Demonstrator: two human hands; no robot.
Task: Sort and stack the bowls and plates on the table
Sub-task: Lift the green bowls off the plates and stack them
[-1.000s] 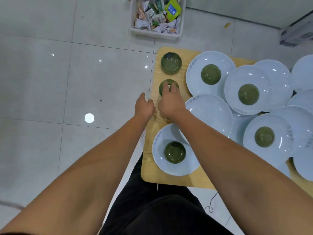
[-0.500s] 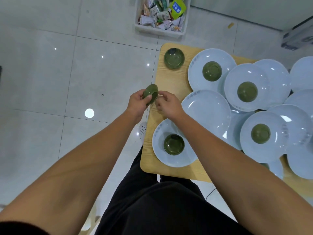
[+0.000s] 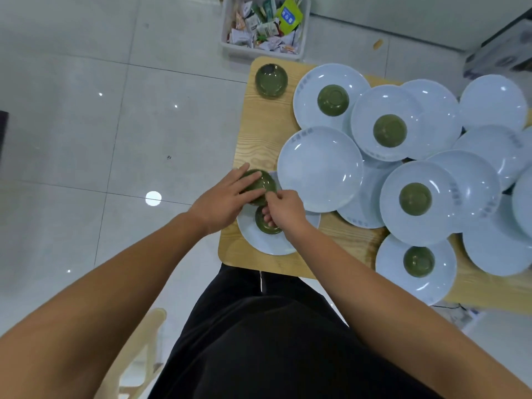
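On the wooden table (image 3: 260, 133) lie several pale blue plates, some with a small green bowl in the middle. My left hand (image 3: 220, 201) grips one green bowl (image 3: 259, 182) from its left side, just above the nearest plate (image 3: 259, 244). A second green bowl (image 3: 266, 227) sits on that plate, directly below the held one. My right hand (image 3: 286, 211) has its fingers curled over the near rim of this lower bowl, its thumb by the held bowl. Another green bowl (image 3: 271, 80) stands alone at the table's far left corner.
An empty plate (image 3: 319, 168) lies just right of my hands, overlapping others. More plates carrying green bowls (image 3: 389, 131) (image 3: 415, 198) fill the right side. A white bin of wrappers (image 3: 264, 27) stands on the floor beyond the table. A wooden stool (image 3: 144, 355) is at my left knee.
The green bowl was lifted off the table and passed to my left hand. It has come back toward me to above the nearest plate, and my right hand has dropped onto the bowl there.
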